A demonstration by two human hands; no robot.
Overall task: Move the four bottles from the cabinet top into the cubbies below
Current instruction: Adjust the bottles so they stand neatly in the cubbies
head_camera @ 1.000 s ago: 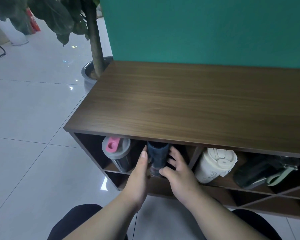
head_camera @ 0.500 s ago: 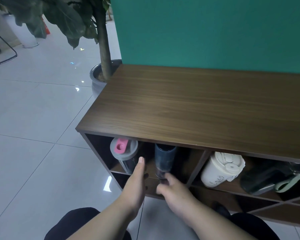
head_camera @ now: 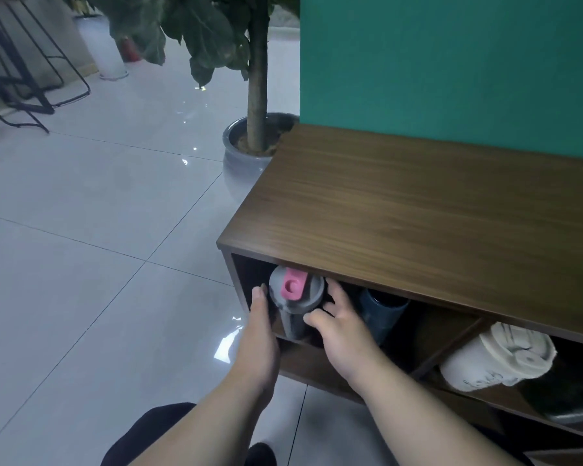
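A pale tiled floor (head_camera: 81,264) fills the left of the frame, with black metal chair legs (head_camera: 24,79) at the far upper corner and a potted tree (head_camera: 256,95) in a grey pot just beside the end of the wooden cabinet (head_camera: 418,213). The cabinet top is bare wood against a teal wall (head_camera: 451,62). In the leftmost upper cubby (head_camera: 249,274), a person's left hand (head_camera: 260,331) lies flat along the left side of a grey bottle with a pink lid tab (head_camera: 295,297), fingers straight and together, thumb tip near the lid's rim. The right hand (head_camera: 340,331) cups the bottle from the other side, fingers loosely curled and spread, fingertips touching its dark body; neither hand closes fully round it. The bottle stands upright at the cubby's mouth, its lid just beneath the cabinet top's front edge. Just right of the right hand, in the same cubby, a dark blue bottle (head_camera: 381,314) stands. Past a slanted divider, a cream-lidded bottle (head_camera: 495,361) lies tilted on its side, its lid facing outward. At the far right edge a dark bottle (head_camera: 566,398) lies in shadow, its details too dim to tell.
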